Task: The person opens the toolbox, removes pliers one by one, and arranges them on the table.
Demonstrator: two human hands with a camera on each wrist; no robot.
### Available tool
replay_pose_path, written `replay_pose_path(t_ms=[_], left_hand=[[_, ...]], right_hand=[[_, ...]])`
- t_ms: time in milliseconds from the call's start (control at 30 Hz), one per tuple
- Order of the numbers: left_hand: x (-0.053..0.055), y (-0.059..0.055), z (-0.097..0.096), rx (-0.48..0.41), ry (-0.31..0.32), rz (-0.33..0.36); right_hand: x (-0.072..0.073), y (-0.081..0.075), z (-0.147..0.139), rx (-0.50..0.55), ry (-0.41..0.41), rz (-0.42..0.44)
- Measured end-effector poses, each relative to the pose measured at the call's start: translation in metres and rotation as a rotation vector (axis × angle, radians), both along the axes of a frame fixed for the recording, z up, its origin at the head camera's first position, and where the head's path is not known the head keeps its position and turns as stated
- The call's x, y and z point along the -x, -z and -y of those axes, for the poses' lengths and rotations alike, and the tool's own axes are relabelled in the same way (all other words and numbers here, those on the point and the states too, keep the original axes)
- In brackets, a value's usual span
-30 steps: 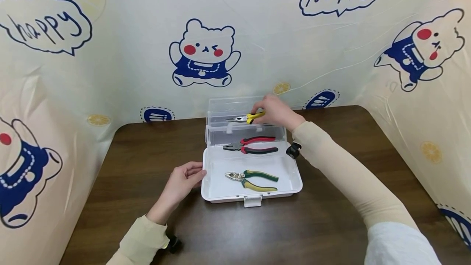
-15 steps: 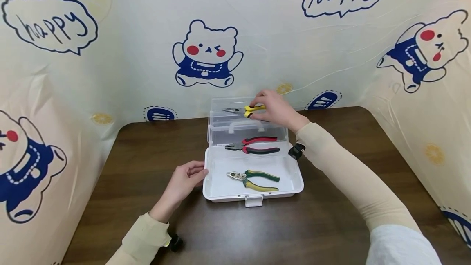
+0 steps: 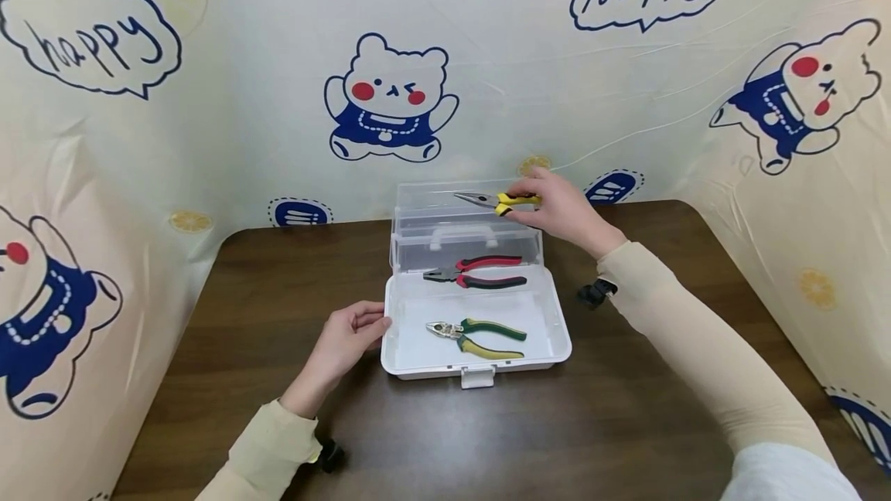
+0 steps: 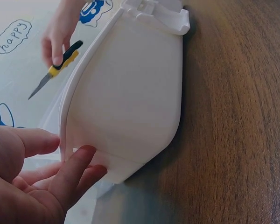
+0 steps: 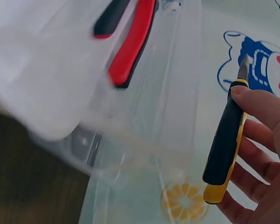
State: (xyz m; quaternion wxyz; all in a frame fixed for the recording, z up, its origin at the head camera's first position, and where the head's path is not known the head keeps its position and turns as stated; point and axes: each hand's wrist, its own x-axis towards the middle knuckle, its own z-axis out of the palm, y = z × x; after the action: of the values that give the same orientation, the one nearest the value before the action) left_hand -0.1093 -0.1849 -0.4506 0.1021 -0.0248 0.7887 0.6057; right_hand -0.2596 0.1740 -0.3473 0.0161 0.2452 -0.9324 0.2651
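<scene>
My right hand point(image 3: 560, 211) grips needle-nose pliers point(image 3: 504, 203) with yellow and black handles, held above the raised clear lid point(image 3: 418, 195) of a white plastic toolbox point(image 3: 411, 354). Their slim tips point left in the head view; the right wrist view shows my thumb along the dark handle point(image 5: 222, 140). My left hand point(image 3: 346, 340) holds the toolbox's left side, thumb at the rim and fingers against the outer wall point(image 4: 126, 93). Inside lie green-and-yellow pliers point(image 3: 455, 331), and behind them red-and-black pliers point(image 3: 454, 275) at the hinge side.
The toolbox stands on a dark brown wooden table point(image 3: 445, 439). A white latch point(image 3: 477, 377) sticks out at its front. Behind the lid hangs a pale cloth point(image 3: 264, 99) printed with bears, which also covers both sides.
My right hand has lifted the needle-nose pliers up from the clear lid, then carried them to the right. My left hand stays at the toolbox's side.
</scene>
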Motion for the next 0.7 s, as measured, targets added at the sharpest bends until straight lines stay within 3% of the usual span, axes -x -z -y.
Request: replay_pose_path(t_ms=[367,700], left_hand=[[0.0,-0.002,-0.001,0.0,-0.002,0.009],[-0.001,-0.001,0.0,-0.012,0.0,0.006]], right_hand=[[-0.02,0.02,-0.068,0.001,0.141,-0.015],[-0.045,0.055,-0.144,-0.028,0.288,-0.027]])
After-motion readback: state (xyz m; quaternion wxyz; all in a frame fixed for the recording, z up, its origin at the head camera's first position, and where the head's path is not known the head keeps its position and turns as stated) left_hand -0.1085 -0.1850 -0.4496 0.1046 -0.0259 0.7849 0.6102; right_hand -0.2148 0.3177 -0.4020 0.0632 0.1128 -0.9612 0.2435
